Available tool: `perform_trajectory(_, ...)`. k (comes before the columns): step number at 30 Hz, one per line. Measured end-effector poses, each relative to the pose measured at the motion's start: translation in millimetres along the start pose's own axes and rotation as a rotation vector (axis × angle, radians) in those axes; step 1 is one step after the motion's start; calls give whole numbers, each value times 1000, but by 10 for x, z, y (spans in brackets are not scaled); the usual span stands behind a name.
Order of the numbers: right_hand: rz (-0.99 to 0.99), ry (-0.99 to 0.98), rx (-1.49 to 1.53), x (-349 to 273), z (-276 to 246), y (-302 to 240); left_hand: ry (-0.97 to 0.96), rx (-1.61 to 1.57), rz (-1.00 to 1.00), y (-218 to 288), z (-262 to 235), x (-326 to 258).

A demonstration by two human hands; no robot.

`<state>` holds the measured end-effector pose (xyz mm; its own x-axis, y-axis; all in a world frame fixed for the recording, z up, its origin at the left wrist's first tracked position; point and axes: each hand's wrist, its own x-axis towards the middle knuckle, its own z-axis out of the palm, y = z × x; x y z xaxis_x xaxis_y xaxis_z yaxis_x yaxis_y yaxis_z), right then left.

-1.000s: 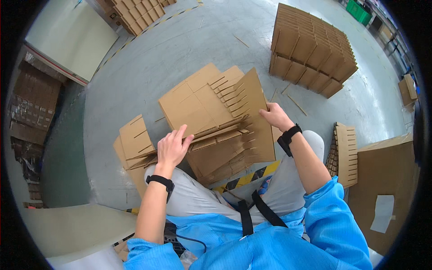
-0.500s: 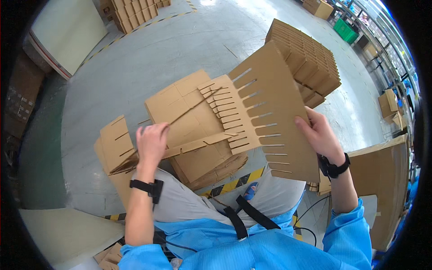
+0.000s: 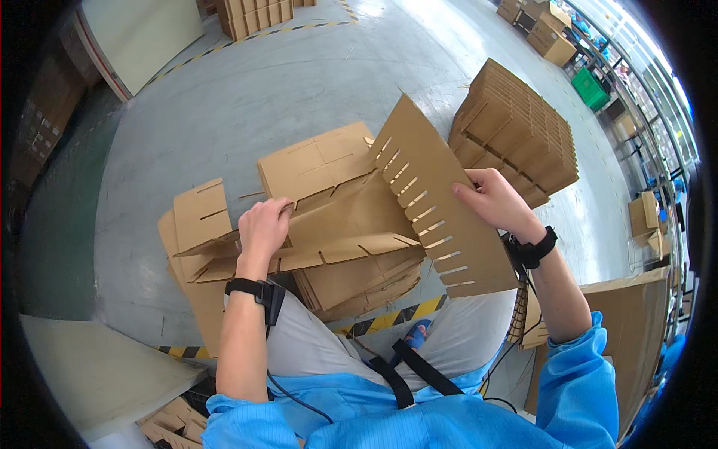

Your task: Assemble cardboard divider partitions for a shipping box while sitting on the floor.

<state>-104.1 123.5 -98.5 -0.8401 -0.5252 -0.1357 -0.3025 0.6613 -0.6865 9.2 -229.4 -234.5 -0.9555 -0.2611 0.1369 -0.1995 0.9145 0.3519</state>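
Note:
My right hand (image 3: 497,200) grips a slotted cardboard divider sheet (image 3: 437,206) by its right edge and holds it tilted up above my lap. My left hand (image 3: 262,228) presses on the left end of another slotted cardboard strip (image 3: 329,251) that lies across a pile of flat cardboard pieces (image 3: 351,280) on my knees. Under that lies a flat folded carton (image 3: 321,161). Both wrists wear black bands.
A tall stack of brown slotted dividers (image 3: 516,127) stands on the grey floor at the right. More cardboard pieces (image 3: 198,217) lie at my left. A large carton (image 3: 636,329) is at the right, pale boards (image 3: 90,367) at lower left. Yellow-black floor tape (image 3: 389,318) runs by my legs.
My right hand has lifted the slotted sheet off the pile and swung it up to the right. My left hand has shifted onto the strip's left end.

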Motion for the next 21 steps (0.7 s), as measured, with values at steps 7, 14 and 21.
perform_trajectory(7,63,-64,69,-14,-90,-82,-61,-22,-59,-5,-30,65)
perform_trajectory(14,24,-73,77,-22,-5,-39,-90,14,-34,34,-66,71)
perform_trajectory(21,47,-116,3,306,126,-62,-95,-16,-66,28,-42,35)
